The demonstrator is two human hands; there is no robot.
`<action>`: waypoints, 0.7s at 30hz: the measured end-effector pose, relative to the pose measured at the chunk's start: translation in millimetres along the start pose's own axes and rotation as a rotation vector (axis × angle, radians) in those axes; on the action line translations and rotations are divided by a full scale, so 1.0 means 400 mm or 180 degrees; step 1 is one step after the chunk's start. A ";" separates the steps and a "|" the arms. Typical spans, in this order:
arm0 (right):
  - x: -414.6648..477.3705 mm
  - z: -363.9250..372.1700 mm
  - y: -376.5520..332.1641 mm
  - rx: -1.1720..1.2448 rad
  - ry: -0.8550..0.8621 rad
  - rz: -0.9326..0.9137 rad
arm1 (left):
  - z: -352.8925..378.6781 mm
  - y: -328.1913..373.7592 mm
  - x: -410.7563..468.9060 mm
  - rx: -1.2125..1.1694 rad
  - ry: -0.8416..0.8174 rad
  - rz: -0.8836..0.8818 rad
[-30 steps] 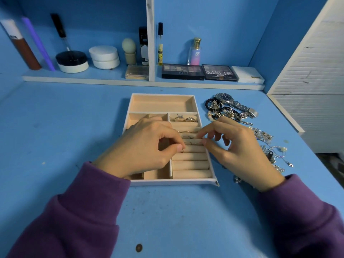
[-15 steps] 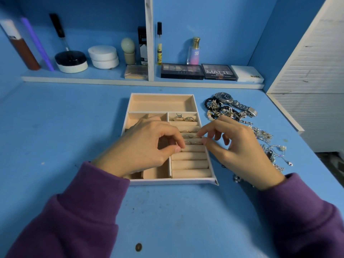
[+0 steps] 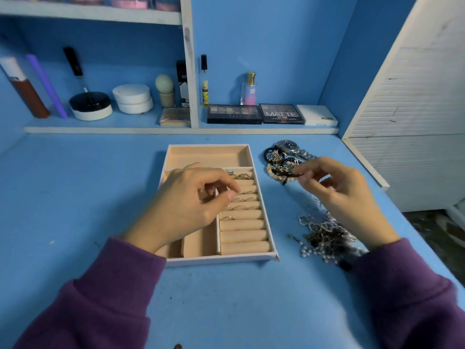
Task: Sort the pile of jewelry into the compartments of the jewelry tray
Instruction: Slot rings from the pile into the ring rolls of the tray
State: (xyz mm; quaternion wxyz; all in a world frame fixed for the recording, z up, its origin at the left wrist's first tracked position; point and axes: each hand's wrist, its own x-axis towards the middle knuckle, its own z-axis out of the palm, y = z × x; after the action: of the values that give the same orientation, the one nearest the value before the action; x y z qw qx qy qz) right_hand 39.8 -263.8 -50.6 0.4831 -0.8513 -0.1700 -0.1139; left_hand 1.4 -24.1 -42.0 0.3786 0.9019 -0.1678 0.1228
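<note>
Blue tabletop [image 3: 75,197] holds the beige compartmented jewelry tray [image 3: 208,260]; left hand [image 3: 186,210] pinches shut at its ring rolls, on what I cannot tell. Right hand [image 3: 337,195], fingers apart, reaches the tangled jewelry pile [image 3: 284,162] beside; next it must pick one piece.

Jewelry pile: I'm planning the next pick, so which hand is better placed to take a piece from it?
The right hand. It hovers over the jewelry pile beside the tray, fingertips near the black bracelet. The left hand is over the ring rolls, farther away.
</note>
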 end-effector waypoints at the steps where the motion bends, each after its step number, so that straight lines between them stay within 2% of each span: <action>1: 0.002 -0.020 0.007 0.0037 -0.0006 0.0078 | 0.003 0.007 0.005 0.0049 0.0034 0.0034; 7: -0.001 -0.073 0.042 0.0102 0.0117 0.0361 | 0.058 0.082 0.045 0.0174 -0.0013 0.0170; 13: -0.014 -0.069 0.050 0.0043 0.0170 0.0329 | 0.170 0.134 0.115 0.0598 -0.0578 0.0072; 21: -0.012 -0.079 0.063 -0.0497 0.0132 0.0312 | 0.256 0.140 0.160 0.0873 -0.0870 -0.0143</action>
State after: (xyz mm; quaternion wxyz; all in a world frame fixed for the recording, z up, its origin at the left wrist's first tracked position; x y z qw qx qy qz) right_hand 44.3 -303.8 -56.1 0.4237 -0.8911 -0.1087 -0.1207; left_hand 47.3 -148.3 -53.8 0.2285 0.9568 -0.1792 0.0124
